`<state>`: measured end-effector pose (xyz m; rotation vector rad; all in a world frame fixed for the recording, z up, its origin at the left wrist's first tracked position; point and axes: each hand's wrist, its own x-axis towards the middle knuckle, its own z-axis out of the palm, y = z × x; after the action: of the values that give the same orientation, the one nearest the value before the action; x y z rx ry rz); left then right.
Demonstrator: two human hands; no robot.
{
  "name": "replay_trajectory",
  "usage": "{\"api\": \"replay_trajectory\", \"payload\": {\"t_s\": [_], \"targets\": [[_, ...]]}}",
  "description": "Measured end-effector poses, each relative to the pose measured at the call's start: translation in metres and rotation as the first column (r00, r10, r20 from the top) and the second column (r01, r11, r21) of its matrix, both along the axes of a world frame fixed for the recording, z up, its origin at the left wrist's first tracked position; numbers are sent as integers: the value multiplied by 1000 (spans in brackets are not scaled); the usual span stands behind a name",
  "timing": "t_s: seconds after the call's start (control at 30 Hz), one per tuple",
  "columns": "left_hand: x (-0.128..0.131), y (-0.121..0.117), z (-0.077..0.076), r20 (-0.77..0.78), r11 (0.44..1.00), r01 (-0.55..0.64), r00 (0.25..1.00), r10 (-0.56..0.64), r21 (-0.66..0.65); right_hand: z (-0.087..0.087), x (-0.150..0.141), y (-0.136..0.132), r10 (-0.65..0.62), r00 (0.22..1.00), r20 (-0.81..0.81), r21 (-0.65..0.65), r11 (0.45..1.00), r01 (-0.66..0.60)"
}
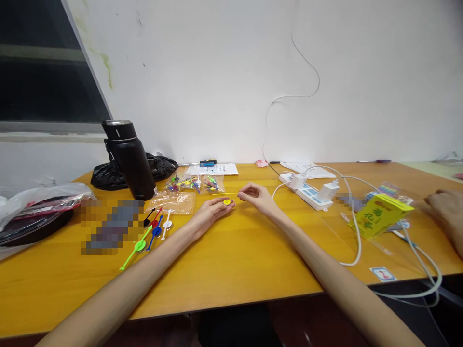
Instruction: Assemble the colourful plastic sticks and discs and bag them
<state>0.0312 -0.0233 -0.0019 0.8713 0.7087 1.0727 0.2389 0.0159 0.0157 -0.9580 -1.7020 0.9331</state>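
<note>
A small round yellow disc [226,202] sits at the fingertips of my left hand [211,215], whose fingers are closed around it. My right hand [258,198] pinches one end of a thin yellow stick-like pointer [224,193], which points left, just beyond the disc. Left of my forearm lie several arrow spinners with round hubs: a green one [140,246], a blue one [156,231], a white one [167,224], plus red and black ones. An empty-looking clear plastic bag [175,202] lies behind them. Fuller bags of coloured spinner parts [186,183] rest farther back.
A black bottle [130,161] stands at the left, by a black plastic bag [162,166]. On the right are a white power strip [313,196] with cables and a yellow-green box [381,215]. Another person's hand [446,212] rests at the right edge.
</note>
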Motion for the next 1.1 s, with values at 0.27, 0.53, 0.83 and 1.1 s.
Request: {"api": "replay_trajectory", "payload": {"t_s": [0.27, 0.53, 0.83, 1.1], "targets": [[-1, 1, -1, 12, 1000, -11, 1000, 11, 15, -6, 0, 2, 50, 996, 76, 19, 998, -51], [-2, 5, -2, 24, 998, -63, 998, 62, 12, -6, 2, 0, 89, 984, 156, 48, 994, -98], [-1, 7, 0, -75, 986, -110, 990, 120, 124, -7, 3, -1, 81, 971, 225, 107, 988, -108], [-4, 10, -5, -169, 966, -119, 973, 160, 228, -9, 2, -1, 51, 962, 267, 144, 985, -92]]}}
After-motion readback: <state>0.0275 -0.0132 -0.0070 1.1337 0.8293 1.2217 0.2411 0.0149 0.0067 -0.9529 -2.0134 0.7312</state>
